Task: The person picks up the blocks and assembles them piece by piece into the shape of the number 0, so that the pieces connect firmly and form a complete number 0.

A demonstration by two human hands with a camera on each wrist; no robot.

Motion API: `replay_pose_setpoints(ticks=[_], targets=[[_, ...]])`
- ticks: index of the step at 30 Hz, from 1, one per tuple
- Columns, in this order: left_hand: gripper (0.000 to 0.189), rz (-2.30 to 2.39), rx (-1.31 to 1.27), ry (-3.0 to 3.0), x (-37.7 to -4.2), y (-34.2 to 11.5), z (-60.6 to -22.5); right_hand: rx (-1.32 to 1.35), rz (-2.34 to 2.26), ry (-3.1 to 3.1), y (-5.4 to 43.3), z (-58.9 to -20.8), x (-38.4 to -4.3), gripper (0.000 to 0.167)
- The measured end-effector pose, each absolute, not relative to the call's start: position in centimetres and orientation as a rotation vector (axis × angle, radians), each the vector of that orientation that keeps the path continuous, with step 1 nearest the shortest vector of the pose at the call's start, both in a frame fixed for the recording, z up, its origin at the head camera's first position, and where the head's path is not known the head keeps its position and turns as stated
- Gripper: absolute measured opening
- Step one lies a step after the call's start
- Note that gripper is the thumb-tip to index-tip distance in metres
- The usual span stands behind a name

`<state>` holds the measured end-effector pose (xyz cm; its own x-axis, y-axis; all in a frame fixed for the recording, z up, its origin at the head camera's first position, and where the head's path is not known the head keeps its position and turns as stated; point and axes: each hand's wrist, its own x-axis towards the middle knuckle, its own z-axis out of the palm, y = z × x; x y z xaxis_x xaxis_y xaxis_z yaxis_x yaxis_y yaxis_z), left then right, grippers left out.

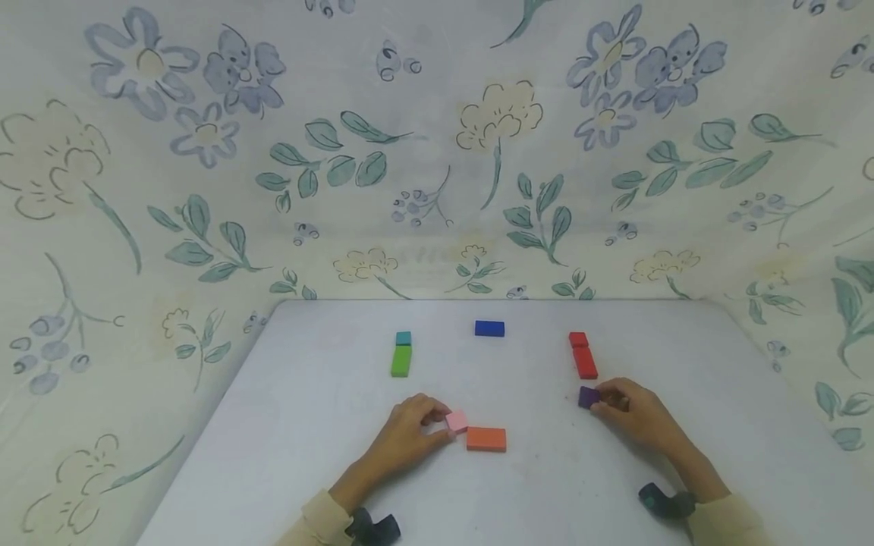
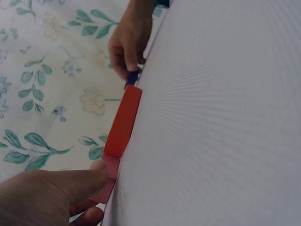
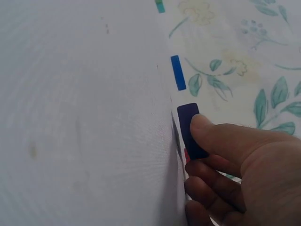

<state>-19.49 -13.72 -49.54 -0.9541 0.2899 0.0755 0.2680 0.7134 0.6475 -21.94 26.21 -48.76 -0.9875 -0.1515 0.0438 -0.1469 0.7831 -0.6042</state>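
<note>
The left hand (image 1: 410,432) pinches a small pink block (image 1: 457,422) between thumb and fingers. The pink block touches or nearly touches the left end of an orange rectangular block (image 1: 486,439) lying flat on the table. In the left wrist view, the thumb presses on the pink block (image 2: 111,165) beside the orange one (image 2: 123,122). The right hand (image 1: 635,413) grips a dark purple block (image 1: 589,397) just below two red blocks. In the right wrist view, thumb and fingers hold the purple block (image 3: 189,132), and part of it is hidden.
A long red block (image 1: 585,363) and a small red block (image 1: 577,340) sit end to end at the right. A blue block (image 1: 489,328) lies at the back. A green block (image 1: 400,362) and a teal block (image 1: 403,338) stand together at the left of the white table (image 1: 307,364).
</note>
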Motion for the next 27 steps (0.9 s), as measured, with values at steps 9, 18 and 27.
replay_pose_setpoints(ticks=[9, 18, 27], targets=[[0.028, 1.074, 0.460, 2.894, -19.7, -13.8, -49.3, -0.314, -1.100, 2.933, 25.3, -48.4, -22.0, 0.029], [0.028, 1.083, 0.484, 2.909, -19.7, -13.9, -49.5, -0.396, -1.200, 2.863, 21.8, -48.6, -20.9, 0.028], [0.028, 1.077, 0.468, 2.901, -19.6, -13.7, -49.8, -0.418, -1.225, 2.845, 19.2, -49.3, -20.4, 0.023]])
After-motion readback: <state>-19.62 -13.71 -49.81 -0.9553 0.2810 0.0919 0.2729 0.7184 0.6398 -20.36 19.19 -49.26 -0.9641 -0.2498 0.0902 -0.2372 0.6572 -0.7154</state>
